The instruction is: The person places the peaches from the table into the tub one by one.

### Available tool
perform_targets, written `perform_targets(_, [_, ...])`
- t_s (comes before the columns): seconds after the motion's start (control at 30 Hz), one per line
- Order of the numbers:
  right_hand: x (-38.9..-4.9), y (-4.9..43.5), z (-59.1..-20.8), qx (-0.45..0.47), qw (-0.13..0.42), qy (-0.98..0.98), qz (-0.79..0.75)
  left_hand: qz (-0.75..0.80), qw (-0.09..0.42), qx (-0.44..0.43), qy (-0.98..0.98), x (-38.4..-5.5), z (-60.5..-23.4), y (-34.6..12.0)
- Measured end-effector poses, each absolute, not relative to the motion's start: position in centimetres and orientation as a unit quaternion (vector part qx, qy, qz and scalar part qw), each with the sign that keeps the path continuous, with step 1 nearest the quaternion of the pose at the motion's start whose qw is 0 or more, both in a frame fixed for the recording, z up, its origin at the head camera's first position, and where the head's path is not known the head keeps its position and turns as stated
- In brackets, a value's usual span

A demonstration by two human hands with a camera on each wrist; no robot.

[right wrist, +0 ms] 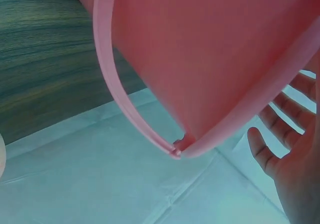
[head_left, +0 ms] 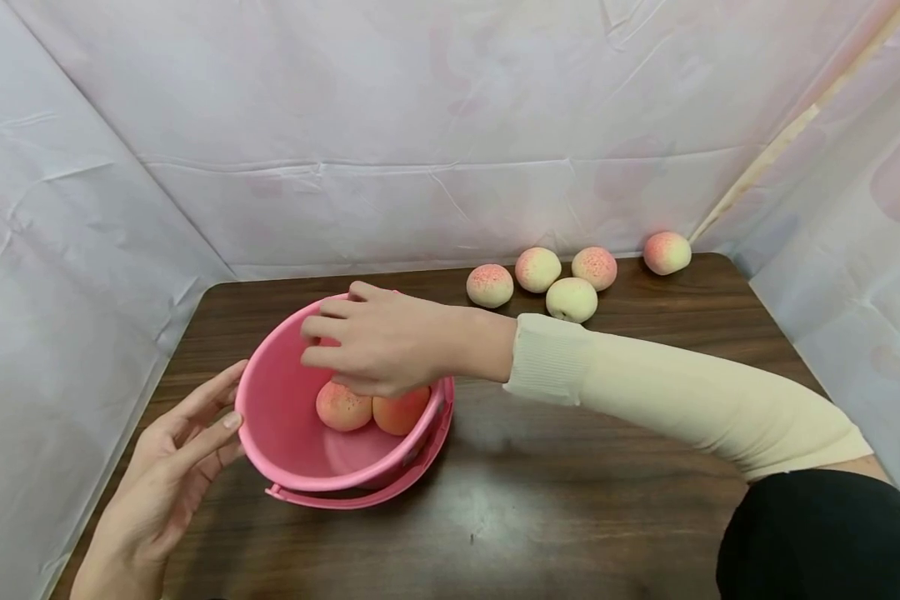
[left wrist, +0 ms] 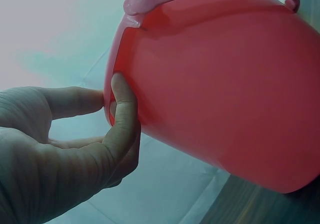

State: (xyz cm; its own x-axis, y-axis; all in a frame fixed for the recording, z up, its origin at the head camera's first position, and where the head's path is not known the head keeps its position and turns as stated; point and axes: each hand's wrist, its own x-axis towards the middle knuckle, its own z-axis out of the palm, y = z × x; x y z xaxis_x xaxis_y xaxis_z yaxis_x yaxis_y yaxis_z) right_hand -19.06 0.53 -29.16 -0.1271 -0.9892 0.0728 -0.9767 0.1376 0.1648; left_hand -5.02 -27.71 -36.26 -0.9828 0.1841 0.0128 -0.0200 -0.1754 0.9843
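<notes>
A pink bucket [head_left: 281,400] stands on the left of the table, its handle [head_left: 360,502] hanging down at the front. My left hand [head_left: 176,458] pinches the bucket's left rim between thumb and fingers; the left wrist view shows the thumb and fingers [left wrist: 125,103] on either side of that rim. Over the bucket's mouth is my right hand [head_left: 382,342], its fingers spread and loosely bent, with nothing seen in them. Below it inside the bucket lie a peach [head_left: 343,407] and a more orange peach [head_left: 401,411], partly covered by the hand.
Toward the table's back edge sit several peaches, among them a pale one [head_left: 572,300] and a red-speckled one [head_left: 490,286]. Another peach [head_left: 667,253] lies apart at the back right corner. White sheeting [head_left: 435,167] walls the dark wooden table [head_left: 540,500].
</notes>
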Motion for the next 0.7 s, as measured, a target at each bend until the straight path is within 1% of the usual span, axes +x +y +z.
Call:
perform_targets(0.3, [-19.5, 2.3, -28.9, 0.621, 0.115, -0.775, -0.008, 0.768, 0.063, 0.070, 0.634, -5.1, -36.3, -27.7])
perform_targets(0.7, [-20.5, 4.3, -28.9, 0.557, 0.129, -0.820, 0.025, 0.768, 0.060, 0.065, 0.635, -5.1, -36.4, -27.7])
